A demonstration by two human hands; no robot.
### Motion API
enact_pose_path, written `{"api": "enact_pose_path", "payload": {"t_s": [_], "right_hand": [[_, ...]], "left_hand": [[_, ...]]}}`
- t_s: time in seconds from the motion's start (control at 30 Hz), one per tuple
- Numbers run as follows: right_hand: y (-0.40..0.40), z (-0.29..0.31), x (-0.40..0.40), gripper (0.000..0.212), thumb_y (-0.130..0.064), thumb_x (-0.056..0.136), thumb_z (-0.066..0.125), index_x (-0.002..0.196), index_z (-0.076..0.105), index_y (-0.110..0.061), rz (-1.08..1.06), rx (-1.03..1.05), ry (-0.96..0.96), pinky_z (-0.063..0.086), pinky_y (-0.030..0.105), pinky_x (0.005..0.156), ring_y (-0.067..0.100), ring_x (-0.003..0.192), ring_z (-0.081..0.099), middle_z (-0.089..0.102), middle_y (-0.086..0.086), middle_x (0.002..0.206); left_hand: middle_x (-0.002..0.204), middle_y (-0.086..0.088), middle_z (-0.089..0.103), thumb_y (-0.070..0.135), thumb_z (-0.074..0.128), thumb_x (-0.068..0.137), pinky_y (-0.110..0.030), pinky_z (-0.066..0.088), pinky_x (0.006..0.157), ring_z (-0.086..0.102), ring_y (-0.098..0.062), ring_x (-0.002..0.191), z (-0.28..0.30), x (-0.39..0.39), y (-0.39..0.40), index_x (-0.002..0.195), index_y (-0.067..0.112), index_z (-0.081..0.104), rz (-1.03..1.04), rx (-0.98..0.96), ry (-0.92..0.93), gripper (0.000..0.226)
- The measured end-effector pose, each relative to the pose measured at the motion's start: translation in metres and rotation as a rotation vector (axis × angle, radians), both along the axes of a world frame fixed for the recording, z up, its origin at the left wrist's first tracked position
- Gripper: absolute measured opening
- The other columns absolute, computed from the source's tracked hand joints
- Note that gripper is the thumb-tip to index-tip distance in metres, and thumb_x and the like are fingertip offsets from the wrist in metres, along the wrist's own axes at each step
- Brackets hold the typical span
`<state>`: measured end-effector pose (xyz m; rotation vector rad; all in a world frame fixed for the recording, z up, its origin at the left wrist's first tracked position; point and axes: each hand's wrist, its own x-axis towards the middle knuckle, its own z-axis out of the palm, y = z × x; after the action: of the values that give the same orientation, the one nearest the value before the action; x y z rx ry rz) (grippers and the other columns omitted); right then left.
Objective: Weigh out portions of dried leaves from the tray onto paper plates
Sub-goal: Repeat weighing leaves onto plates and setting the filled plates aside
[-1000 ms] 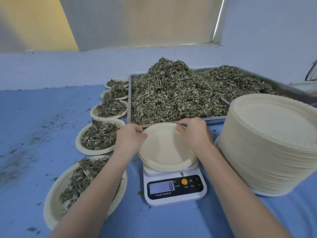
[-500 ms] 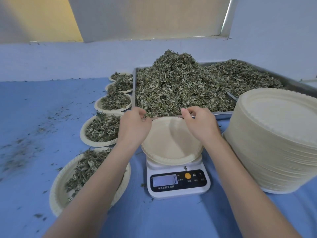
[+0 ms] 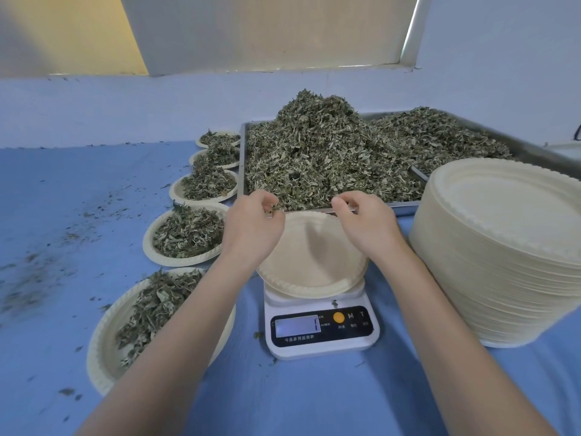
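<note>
While both hands (image 3: 251,228) hover — plate (image 3: 314,262) bare

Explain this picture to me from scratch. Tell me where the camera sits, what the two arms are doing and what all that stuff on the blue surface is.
There is no machine here. The camera is worn on a person's head and looks forward and down, so the two bare arms are the wearer's own.

On the blue table stands a small white kitchen scale with an empty paper plate on top. Behind it a metal tray is heaped with dried leaves. On the left five filled plates run in a row away from the camera. On the right is a tall stack of unused plates.

The left hand and right hand hover over the far rim of the empty plate, at the tray's near edge, fingers curled. The left seems to pinch a few leaf bits; whether the right holds anything is unclear.
</note>
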<state>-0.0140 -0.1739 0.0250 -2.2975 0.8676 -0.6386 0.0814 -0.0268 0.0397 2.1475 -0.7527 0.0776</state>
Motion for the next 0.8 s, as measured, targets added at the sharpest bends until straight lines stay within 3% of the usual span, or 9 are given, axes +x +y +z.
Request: {"api": "enact_pose_path", "payload": {"t_s": [0.13,0.23,0.3,0.43,0.57,0.7,0.8], "right_hand": [[0.014,-0.005,-0.032,0.055,-0.021,0.090,0.055,0.142,0.038,-0.028,0.124,0.175,-0.098,0.026,0.022,0.098,0.007,0.132,0.033,0.036,-0.008,0.146],[0.033,-0.029,-0.065,0.071,-0.015,0.088,0.058,0.148,0.023,-0.031,0.175,0.297,-0.173,0.013,0.016,0.101,-0.012,0.124,0.014,0.023,-0.023,0.144],[0.043,-0.044,-0.079,0.067,-0.019,0.091,0.057,0.146,0.021,-0.036,0.183,0.416,-0.215,0.011,0.015,0.104,-0.015,0.124,0.012,0.020,-0.028,0.138],[0.048,-0.054,-0.094,0.065,-0.021,0.095,0.050,0.149,0.018,-0.035,0.173,0.668,-0.260,0.013,0.035,0.119,-0.001,0.141,0.013,0.017,-0.021,0.153],[0.047,-0.057,-0.103,0.076,-0.004,0.091,0.051,0.151,0.013,-0.032,0.233,0.646,-0.210,0.013,0.035,0.119,0.003,0.143,0.012,0.014,-0.016,0.155],[0.047,-0.061,-0.102,0.083,0.000,0.089,0.054,0.151,0.007,-0.030,0.267,0.584,-0.159,0.012,0.033,0.119,0.003,0.143,0.009,0.010,-0.017,0.155],[0.042,-0.059,-0.099,0.100,0.005,0.086,0.056,0.148,-0.007,-0.041,0.307,0.593,-0.132,0.019,0.028,0.113,0.001,0.140,0.012,0.017,-0.021,0.146]], "left_hand": [[0.108,0.001,0.065,0.017,0.057,0.088,-0.025,0.042,0.086,0.059,-0.017,0.101,-0.001,-0.007,0.000,0.109,0.018,0.065,-0.031,-0.008,-0.004,0.023],[0.106,0.003,0.063,0.018,0.058,0.088,-0.023,0.039,0.084,0.057,-0.015,0.100,-0.003,-0.014,-0.001,0.109,0.021,0.065,-0.048,-0.032,-0.003,0.023],[0.102,0.006,0.061,0.017,0.058,0.087,-0.023,0.037,0.083,0.055,-0.014,0.100,-0.003,-0.019,-0.003,0.109,0.020,0.065,-0.054,-0.052,-0.004,0.023],[0.105,0.004,0.062,0.016,0.058,0.088,-0.022,0.034,0.081,0.052,-0.011,0.097,-0.005,-0.033,-0.007,0.108,0.020,0.064,-0.051,-0.093,-0.022,0.022],[0.109,0.002,0.063,0.014,0.057,0.087,-0.023,0.036,0.086,0.054,-0.015,0.104,-0.004,-0.042,-0.003,0.112,0.018,0.063,-0.036,-0.123,-0.031,0.026],[0.104,0.005,0.061,0.012,0.058,0.086,-0.024,0.036,0.087,0.053,-0.016,0.105,-0.005,-0.045,0.002,0.113,0.016,0.064,-0.012,-0.121,-0.047,0.027],[0.109,0.002,0.062,0.013,0.057,0.086,-0.021,0.035,0.084,0.053,-0.012,0.100,-0.007,-0.045,0.006,0.113,0.016,0.063,0.010,-0.130,-0.048,0.028]]}}
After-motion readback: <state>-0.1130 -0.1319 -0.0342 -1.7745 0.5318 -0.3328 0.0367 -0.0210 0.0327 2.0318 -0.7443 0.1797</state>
